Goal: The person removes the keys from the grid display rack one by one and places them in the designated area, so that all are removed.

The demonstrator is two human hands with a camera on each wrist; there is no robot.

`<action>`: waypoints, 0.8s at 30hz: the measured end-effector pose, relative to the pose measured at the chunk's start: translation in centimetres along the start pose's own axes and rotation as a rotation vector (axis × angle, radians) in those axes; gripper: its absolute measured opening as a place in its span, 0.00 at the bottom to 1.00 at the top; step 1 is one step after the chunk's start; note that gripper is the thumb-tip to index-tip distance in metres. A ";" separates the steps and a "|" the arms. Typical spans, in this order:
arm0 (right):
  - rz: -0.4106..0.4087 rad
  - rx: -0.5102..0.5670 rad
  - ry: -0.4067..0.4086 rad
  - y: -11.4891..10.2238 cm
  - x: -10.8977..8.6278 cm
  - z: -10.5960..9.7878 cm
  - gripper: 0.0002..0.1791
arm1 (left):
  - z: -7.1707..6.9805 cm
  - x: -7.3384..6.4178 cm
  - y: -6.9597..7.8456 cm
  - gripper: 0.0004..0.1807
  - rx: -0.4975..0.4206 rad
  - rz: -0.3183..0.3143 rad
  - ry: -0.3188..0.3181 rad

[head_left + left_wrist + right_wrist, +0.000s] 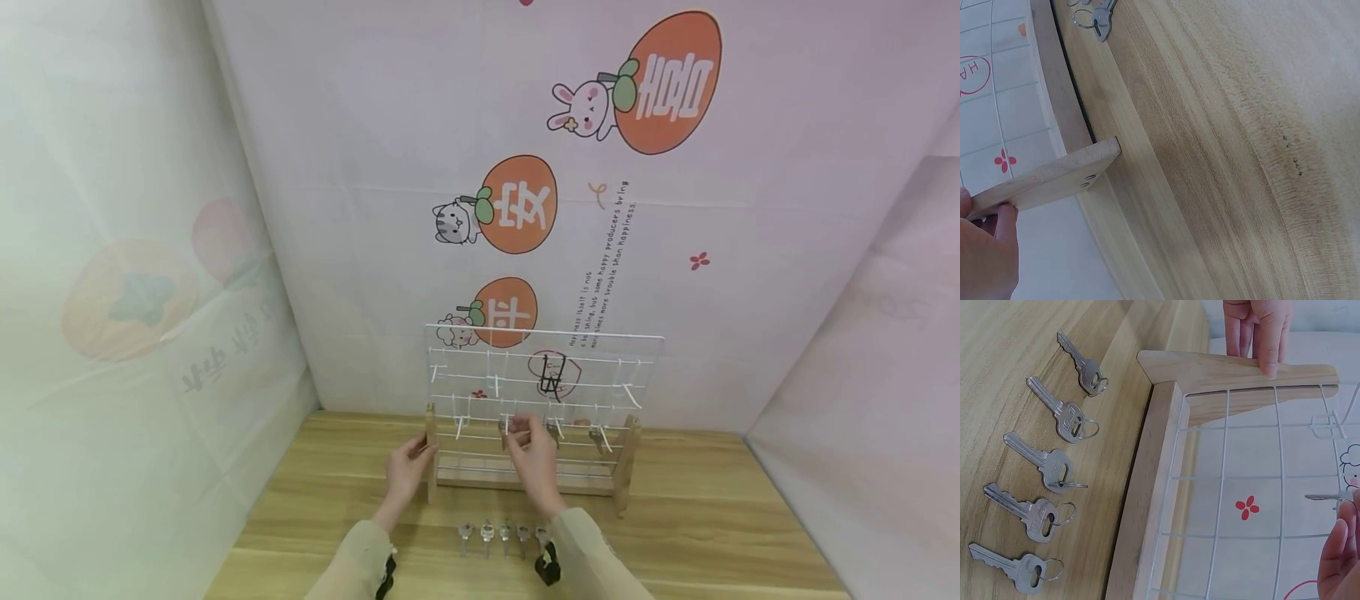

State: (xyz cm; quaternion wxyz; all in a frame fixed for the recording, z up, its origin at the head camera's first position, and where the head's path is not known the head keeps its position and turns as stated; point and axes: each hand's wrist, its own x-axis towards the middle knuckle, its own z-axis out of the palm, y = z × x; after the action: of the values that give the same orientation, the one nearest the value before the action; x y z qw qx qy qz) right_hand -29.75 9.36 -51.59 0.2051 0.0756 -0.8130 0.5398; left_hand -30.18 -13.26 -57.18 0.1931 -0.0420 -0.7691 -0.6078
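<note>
A white wire grid rack (585, 333) with hooks stands on wooden supports. My left hand (407, 471) grips its left wooden post (1054, 178), fingers on one face and thumb on the other. At a middle hook of the lower row, my right hand (536, 457) pinches a silver key (1322, 497); its head is hidden by the fingers in the right wrist view. Two more keys hang to the right of that hand, one dark key (555, 429) close by and another key (597, 438) farther right.
In front of the rack, several silver keys (487, 533) with rings lie in a row on the wood-grain table (300, 533). An upper row of hooks, including a white hook (495, 385), sits above. Printed cloth walls (375, 167) enclose the back and sides.
</note>
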 end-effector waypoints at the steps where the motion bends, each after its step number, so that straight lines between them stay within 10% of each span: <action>1: -0.003 -0.002 -0.001 0.0 0.0 0.0 0.13 | 0.0 0.1 0.0 0.20 0.001 -0.015 -0.001; 7: -0.064 -0.007 0.006 0.1 -0.1 -0.1 0.13 | 0.1 0.4 0.0 0.21 0.011 -0.133 -0.010; 24: -0.056 -0.009 0.013 -0.2 -0.7 -0.9 0.02 | 0.2 0.1 0.8 0.21 -0.011 -0.142 -0.015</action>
State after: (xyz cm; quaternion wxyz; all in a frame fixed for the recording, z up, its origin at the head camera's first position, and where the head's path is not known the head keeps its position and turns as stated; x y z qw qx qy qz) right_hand -28.80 10.00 -51.48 0.2256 0.0940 -0.8116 0.5306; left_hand -30.03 -12.88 -56.45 0.1434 0.0071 -0.7682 -0.6239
